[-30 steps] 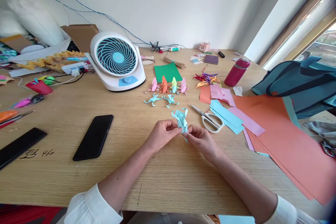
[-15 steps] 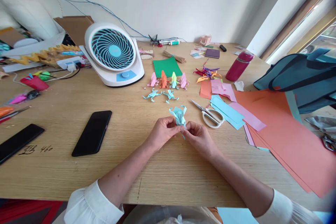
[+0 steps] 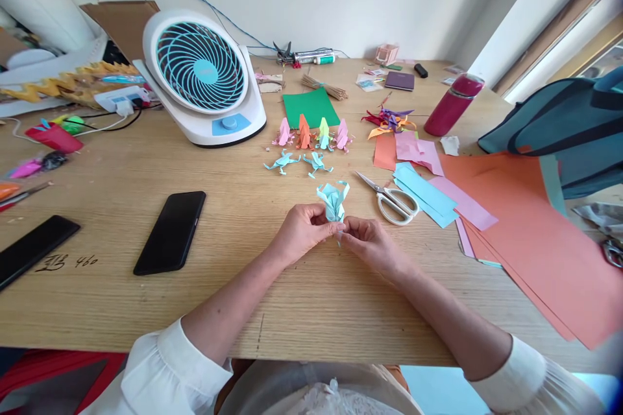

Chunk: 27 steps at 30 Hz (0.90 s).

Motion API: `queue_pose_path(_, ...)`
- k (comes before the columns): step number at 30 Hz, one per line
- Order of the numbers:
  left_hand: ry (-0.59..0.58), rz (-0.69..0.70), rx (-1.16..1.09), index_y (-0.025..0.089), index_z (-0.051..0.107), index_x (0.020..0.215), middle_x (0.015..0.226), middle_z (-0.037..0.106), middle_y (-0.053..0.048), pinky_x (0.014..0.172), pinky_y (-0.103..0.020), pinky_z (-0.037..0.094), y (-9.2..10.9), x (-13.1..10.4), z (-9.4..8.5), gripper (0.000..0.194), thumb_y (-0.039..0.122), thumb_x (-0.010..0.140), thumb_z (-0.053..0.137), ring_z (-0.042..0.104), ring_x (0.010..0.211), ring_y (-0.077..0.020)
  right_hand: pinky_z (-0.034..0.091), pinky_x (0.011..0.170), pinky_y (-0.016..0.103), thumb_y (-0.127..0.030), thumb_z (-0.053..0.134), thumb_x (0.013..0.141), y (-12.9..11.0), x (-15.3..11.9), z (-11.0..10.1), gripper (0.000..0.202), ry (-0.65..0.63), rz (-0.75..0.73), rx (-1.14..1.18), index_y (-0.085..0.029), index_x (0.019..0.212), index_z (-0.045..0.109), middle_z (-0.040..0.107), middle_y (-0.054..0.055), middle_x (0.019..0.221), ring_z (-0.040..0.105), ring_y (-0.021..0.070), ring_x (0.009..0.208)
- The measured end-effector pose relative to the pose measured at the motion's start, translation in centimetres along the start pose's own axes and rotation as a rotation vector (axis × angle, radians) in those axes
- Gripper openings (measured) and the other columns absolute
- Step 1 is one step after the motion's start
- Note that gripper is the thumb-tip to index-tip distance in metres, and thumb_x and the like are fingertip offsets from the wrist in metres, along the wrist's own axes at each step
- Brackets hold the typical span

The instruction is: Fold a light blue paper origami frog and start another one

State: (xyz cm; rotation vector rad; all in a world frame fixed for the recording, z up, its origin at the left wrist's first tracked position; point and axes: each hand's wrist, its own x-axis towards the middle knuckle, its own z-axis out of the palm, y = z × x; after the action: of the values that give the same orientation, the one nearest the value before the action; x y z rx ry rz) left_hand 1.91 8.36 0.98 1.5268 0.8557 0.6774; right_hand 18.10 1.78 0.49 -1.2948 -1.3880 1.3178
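Note:
A light blue folded paper figure (image 3: 333,201) is held upright just above the table, with curled strips at its top. My left hand (image 3: 304,231) pinches its lower left side between thumb and fingers. Close against it, my right hand (image 3: 368,241) pinches the bottom of the same figure, where a thin blue tip hangs below the fingers. Beyond the hands lie two small blue paper figures (image 3: 283,161), and behind them a row of several pink, orange and yellow-green ones (image 3: 304,132). White-handled scissors (image 3: 396,206) rest to the right of my right hand.
A white fan (image 3: 204,78) stands at the back left, two black phones (image 3: 170,232) lie at left. Green paper (image 3: 310,107) is at the back. Blue strips (image 3: 426,194), large orange sheets (image 3: 535,240), a red bottle (image 3: 453,104) and a blue-grey bag (image 3: 559,130) occupy the right.
The view has tilted down slightly, so most things sit higher in the picture. Both hands keep their pinch on the blue figure, with the right fingers shifted slightly.

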Motion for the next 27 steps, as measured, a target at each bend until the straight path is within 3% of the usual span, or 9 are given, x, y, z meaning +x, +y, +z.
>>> queue_pose_path(4,0.034,0.037,0.079,0.015,0.063,0.068,0.057,0.053,0.004,0.051,-0.022,0.033,-0.04,0.0,-0.08,0.026,0.039,0.072,0.073,0.044,0.053,-0.0084,0.021,0.05,0.024,-0.054,0.066,0.077,-0.07,0.03,0.12,0.039,-0.013,0.018,0.027,-0.016,0.075,0.058,0.043,-0.005,0.061,0.029,0.0077,0.053)
queue_pose_path(10,0.028,0.006,-0.025,0.015,0.063,0.067,0.059,0.053,0.004,0.053,-0.022,0.032,-0.23,0.02,0.19,0.029,0.041,0.069,0.075,0.042,0.055,-0.0083,0.021,0.05,0.024,-0.058,0.065,0.077,0.15,0.12,0.07,0.042,-0.008,0.006,0.017,-0.017,0.072,0.055,0.043,-0.005,0.061,0.029,0.0078,0.053)
queue_pose_path(18,0.077,0.009,0.007,0.015,0.061,0.067,0.061,0.056,0.003,0.054,-0.023,0.034,0.06,-0.02,0.08,0.028,0.039,0.071,0.073,0.045,0.055,-0.0086,0.023,0.051,0.025,-0.058,0.062,0.079,-0.12,0.06,-0.06,0.042,-0.02,0.039,-0.019,-0.017,0.072,0.055,0.043,-0.005,0.061,0.031,0.0083,0.054)
queue_pose_path(27,0.07,-0.007,-0.044,0.015,0.061,0.069,0.06,0.054,0.003,0.053,-0.022,0.038,-0.34,0.16,-0.16,0.029,0.041,0.07,0.075,0.046,0.056,-0.0087,0.023,0.05,0.024,-0.051,0.055,0.087,0.57,-0.13,0.03,0.038,0.015,-0.047,-0.185,-0.019,0.069,0.047,0.038,-0.005,0.061,0.029,0.0089,0.056)
